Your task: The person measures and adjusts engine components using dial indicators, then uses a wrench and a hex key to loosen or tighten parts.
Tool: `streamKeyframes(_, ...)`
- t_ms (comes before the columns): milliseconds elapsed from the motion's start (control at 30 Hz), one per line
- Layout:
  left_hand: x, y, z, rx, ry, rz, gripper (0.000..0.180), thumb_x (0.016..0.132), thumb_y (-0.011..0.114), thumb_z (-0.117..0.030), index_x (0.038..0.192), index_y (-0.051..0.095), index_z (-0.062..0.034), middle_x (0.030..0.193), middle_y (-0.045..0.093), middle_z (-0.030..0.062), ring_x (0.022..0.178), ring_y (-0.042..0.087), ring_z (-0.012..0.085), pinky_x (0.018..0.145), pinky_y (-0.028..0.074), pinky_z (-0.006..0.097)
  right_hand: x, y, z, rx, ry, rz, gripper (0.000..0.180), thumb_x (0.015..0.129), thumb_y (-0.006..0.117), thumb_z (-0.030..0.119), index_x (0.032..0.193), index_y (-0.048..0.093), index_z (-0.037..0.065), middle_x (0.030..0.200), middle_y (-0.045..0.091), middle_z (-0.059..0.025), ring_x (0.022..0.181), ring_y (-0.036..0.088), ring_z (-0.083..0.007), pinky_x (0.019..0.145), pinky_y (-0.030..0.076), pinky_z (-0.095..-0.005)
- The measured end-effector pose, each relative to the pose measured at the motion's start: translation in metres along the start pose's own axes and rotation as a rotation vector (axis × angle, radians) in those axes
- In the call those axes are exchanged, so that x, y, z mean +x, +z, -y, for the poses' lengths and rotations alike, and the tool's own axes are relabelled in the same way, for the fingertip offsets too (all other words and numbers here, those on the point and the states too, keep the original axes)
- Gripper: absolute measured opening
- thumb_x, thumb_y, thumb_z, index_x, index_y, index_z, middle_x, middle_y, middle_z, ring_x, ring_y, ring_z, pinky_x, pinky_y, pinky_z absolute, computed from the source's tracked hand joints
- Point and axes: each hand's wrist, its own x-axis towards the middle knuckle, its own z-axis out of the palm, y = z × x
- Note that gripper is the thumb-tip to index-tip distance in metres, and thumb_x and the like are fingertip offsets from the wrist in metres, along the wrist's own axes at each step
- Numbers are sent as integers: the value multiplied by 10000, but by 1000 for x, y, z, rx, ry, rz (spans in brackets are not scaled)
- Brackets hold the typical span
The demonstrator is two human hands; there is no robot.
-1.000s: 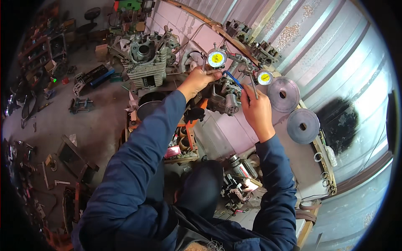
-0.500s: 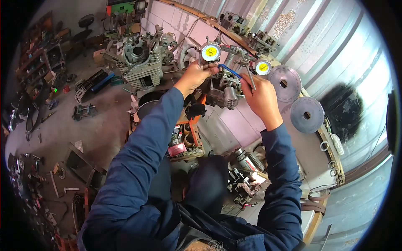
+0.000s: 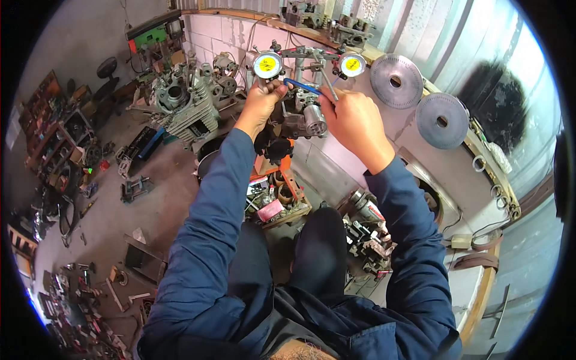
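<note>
Head view: left hand (image 3: 261, 105) grips base of yellow-faced dial gauge (image 3: 267, 65); right hand (image 3: 354, 120) closed on blue-handled tool (image 3: 305, 87), between hands, above metal assembly (image 3: 300, 117).

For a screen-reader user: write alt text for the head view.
Seen from above, a person in blue sleeves works at a fixture with two yellow-faced dial gauges; the left hand is just below one gauge, the right hand holds a blue-handled tool. Two toothed discs hang on the wall.
</note>
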Motion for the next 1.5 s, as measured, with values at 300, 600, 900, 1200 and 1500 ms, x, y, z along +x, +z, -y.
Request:
streamKeyframes(300,3,4,2,-6,-30,-39,419,935,697,29,1293,491,-44,1009,710,76,939,678,145,886,545,286,-7,15,-1,-170,-13,-104,184,980,611,255,999,696,93,761,698,-144,641,665,-381,563,536,-497)
streamKeyframes(600,4,7,4,20,-4,-57,415,933,717,5,1292,514,-46,977,715,52,889,666,129,838,525,273,-9,15,4,-169,-40,-140,258,993,583,254,869,684,51,702,685,-169,619,688,-382,552,557,-490)
streamKeyframes(900,1,2,1,5,-58,-83,297,930,744,-45,1192,604,-34,1014,726,52,914,656,113,865,510,262,-7,14,11,-164,-14,-94,202,980,577,234,961,683,62,716,689,-149,620,686,-384,554,554,-506)
streamKeyframes(1200,-30,-11,-27,-40,-455,-154,287,947,720,-375,864,621,-119,668,533,-50,430,364,23,358,218,199,-38,11,-12,165,-278,-351,169,874,688,70,999,575,68,780,627,-110,705,620,-336,622,484,-464)
streamKeyframes(1500,-26,-3,-22,-26,-519,-26,253,935,700,-281,775,598,-114,624,530,-28,407,353,42,359,243,216,-129,73,3,355,-418,-72,267,814,769,222,944,599,63,904,579,-125,845,594,-342,770,492,-431)
